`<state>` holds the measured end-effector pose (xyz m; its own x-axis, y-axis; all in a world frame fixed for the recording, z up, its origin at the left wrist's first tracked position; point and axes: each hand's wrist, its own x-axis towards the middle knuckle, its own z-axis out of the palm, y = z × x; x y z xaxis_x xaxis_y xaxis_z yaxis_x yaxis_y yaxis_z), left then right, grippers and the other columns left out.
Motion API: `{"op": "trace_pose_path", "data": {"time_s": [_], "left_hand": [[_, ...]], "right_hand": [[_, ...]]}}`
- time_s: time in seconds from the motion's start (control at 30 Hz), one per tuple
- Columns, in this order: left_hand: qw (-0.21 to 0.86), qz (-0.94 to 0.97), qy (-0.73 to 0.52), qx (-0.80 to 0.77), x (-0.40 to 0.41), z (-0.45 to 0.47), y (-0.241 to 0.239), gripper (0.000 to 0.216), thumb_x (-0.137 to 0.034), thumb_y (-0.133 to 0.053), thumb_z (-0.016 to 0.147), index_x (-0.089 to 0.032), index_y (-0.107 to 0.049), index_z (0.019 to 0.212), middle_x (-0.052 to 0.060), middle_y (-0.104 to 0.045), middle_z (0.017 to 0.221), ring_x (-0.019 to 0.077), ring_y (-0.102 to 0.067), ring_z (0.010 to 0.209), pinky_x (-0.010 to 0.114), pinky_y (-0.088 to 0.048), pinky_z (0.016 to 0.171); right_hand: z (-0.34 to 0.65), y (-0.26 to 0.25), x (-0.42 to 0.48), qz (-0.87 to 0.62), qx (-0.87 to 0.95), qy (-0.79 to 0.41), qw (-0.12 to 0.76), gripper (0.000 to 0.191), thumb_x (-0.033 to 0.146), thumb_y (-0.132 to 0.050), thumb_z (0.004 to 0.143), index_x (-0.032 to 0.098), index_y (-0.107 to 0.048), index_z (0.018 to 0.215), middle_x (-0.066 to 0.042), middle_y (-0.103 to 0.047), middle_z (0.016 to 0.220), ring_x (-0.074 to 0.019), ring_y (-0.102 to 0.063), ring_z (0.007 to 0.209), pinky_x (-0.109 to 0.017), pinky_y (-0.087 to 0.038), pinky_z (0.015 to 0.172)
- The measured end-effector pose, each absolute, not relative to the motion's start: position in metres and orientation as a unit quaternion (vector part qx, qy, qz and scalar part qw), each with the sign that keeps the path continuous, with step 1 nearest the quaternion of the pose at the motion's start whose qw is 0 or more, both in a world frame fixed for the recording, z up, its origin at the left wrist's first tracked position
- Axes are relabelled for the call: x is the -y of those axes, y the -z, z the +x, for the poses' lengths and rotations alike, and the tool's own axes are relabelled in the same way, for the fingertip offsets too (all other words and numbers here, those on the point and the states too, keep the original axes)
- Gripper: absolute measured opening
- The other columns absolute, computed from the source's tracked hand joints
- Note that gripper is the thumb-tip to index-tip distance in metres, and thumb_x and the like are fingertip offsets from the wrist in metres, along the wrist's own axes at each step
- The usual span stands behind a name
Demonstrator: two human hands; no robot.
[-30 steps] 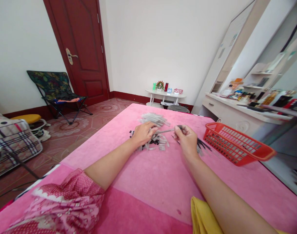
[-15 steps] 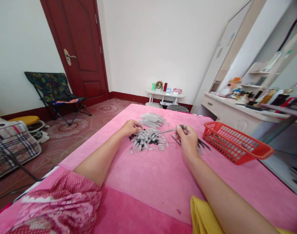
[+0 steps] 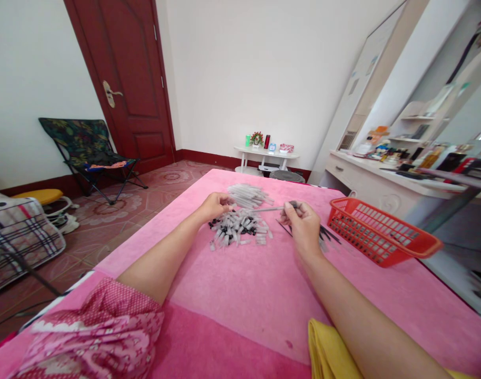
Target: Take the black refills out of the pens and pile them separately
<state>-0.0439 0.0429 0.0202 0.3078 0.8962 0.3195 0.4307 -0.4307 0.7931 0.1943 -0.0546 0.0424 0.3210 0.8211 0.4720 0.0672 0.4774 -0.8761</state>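
Note:
My right hand (image 3: 302,221) pinches one end of a thin, greyish see-through pen barrel (image 3: 268,209), which points left above a heap of parts. My left hand (image 3: 217,205) is closed at the fingertips, at the heap's upper left edge. What it pinches is too small to make out, though a dark spot shows by the fingertips. Clear pen caps (image 3: 235,229) with black bits among them make up the heap. Behind it lies a stack of clear pen barrels (image 3: 248,195). Thin black refills (image 3: 330,235) lie beside my right hand, partly hidden by it.
A pink cloth (image 3: 240,284) covers the table. On the right stands a red plastic basket (image 3: 382,231) with small things inside. Yellow fabric (image 3: 329,352) lies under my right forearm. Beyond the table are a white shelf (image 3: 266,152), a folding chair (image 3: 86,147) and a cluttered dresser (image 3: 370,171).
My left hand has shifted slightly right, toward the barrel's far end. The barrel in my right hand now lies nearer to level, its tip a little higher.

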Motion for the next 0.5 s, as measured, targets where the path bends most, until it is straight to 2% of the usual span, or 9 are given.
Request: {"op": "trace_pose_path", "data": {"time_s": [0.13,0.37,0.5], "left_hand": [[0.343,0.773,-0.392,-0.362,-0.034,-0.033,-0.028,0.028,-0.027,-0.064,0.067,-0.011,-0.070,0.089,0.005,-0.068,0.076,0.0142,-0.057,0.069,0.025,-0.044,0.063],[0.415,0.750,-0.389,-0.338,-0.025,-0.023,-0.033,0.023,-0.027,-0.072,0.063,-0.014,-0.070,0.082,0.003,-0.067,0.072,0.0159,-0.059,0.068,0.028,-0.046,0.067],[0.493,0.679,-0.433,-0.330,-0.022,-0.020,-0.031,0.036,-0.029,-0.073,0.065,-0.016,-0.066,0.098,0.003,-0.066,0.079,0.0156,-0.062,0.068,0.028,-0.048,0.066]], "right_hand": [[0.193,-0.045,0.055,-0.417,0.519,-0.262,0.699,0.024,0.039,-0.062,0.076,0.016,-0.057,0.082,0.001,-0.060,0.063,-0.0096,-0.055,0.050,-0.021,-0.046,0.049],[0.192,-0.047,0.057,-0.414,0.513,-0.262,0.705,0.022,0.037,-0.062,0.076,0.016,-0.056,0.080,0.002,-0.059,0.061,-0.0089,-0.055,0.050,-0.020,-0.045,0.048],[0.193,-0.048,0.056,-0.408,0.505,-0.253,0.718,0.021,0.036,-0.062,0.076,0.016,-0.056,0.079,0.002,-0.060,0.062,-0.0085,-0.055,0.049,-0.020,-0.045,0.048]]}}
